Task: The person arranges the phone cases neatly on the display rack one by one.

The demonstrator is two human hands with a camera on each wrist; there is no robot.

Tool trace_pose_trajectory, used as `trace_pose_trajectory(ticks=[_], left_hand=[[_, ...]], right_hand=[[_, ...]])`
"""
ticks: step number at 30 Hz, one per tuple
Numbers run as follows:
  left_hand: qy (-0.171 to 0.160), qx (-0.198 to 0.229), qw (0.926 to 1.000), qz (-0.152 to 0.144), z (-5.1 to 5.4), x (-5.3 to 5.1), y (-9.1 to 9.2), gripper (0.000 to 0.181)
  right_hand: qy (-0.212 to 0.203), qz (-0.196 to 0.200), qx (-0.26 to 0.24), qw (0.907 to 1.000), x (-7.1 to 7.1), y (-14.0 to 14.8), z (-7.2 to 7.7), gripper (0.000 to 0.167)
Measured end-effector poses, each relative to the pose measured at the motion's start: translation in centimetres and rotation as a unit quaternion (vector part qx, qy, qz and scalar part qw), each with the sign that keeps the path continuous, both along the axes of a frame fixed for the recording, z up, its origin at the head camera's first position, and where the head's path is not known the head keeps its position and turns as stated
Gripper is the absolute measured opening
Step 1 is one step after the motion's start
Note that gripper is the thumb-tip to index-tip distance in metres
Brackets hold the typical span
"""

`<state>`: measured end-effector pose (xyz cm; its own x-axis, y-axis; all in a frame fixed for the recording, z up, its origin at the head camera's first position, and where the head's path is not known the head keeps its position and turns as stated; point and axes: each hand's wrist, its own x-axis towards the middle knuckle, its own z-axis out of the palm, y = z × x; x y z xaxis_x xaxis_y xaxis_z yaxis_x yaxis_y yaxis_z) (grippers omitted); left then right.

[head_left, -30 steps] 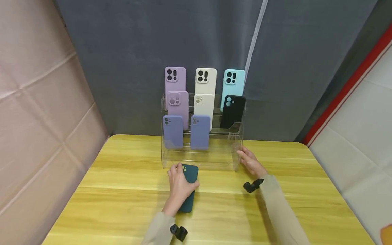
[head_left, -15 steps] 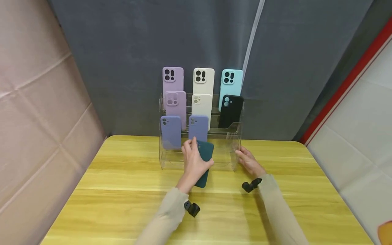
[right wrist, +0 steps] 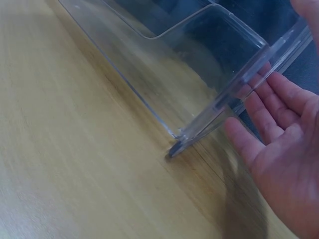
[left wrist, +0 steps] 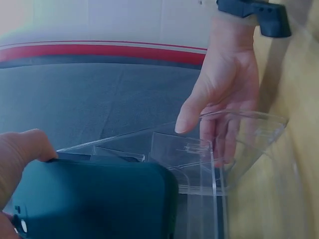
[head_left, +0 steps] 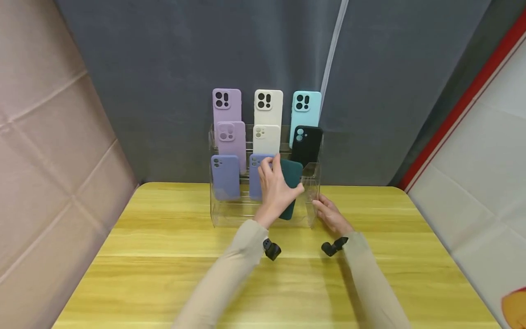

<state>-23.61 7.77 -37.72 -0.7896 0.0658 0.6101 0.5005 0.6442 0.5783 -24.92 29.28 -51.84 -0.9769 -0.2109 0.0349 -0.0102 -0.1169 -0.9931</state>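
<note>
A dark green phone case [head_left: 292, 176] is in my left hand [head_left: 277, 187], gripped by its edges between thumb and fingers, in front of the lowest tier's right end of a clear acrylic display stand [head_left: 242, 211]. In the left wrist view, the green case [left wrist: 99, 199] fills the lower left. My right hand [head_left: 332, 214] touches the stand's right side near the table; its fingers lie fairly straight along the panel in the right wrist view. Two blue-violet cases [head_left: 225, 178] stand in the bottom tier, the second partly hidden by my left hand.
Lilac [head_left: 232, 141], white [head_left: 266, 138] and black [head_left: 307, 144] cases fill the middle tier. Behind them stand another lilac [head_left: 227, 103], a cream [head_left: 268, 107] and a turquoise case [head_left: 306, 114]. The wooden table [head_left: 164, 256] ends at a grey curtain [head_left: 172, 91].
My left hand has carried the green case up and to the right, from the table in front of the stand to its bottom tier. My right hand stays at the stand's side.
</note>
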Motion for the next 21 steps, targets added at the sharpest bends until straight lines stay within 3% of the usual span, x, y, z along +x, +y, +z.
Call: trace_pose_trajectory(ticks=[7, 12, 17, 21], left_hand=[[0.066, 0.027, 0.9974, 0.014, 1.1, -1.8, 1.8, 0.091], [0.128, 0.072, 0.9889, 0.023, 1.5, -2.6, 3.1, 0.094], [0.165, 0.087, 0.9819, 0.033, 0.8, -3.4, 4.3, 0.094], [0.175, 0.090, 0.9795, 0.043, 0.0, -4.2, 5.1, 0.094]], right_hand=[[-0.030, -0.015, 0.004, 0.9994, 0.1, -0.4, 0.6, 0.046], [-0.028, -0.001, -0.001, 0.9996, 0.6, -0.7, 1.6, 0.046], [-0.031, -0.003, 0.016, 0.9994, 1.1, -0.9, 2.6, 0.045], [-0.035, -0.009, 0.023, 0.9991, 1.3, -1.0, 2.7, 0.046]])
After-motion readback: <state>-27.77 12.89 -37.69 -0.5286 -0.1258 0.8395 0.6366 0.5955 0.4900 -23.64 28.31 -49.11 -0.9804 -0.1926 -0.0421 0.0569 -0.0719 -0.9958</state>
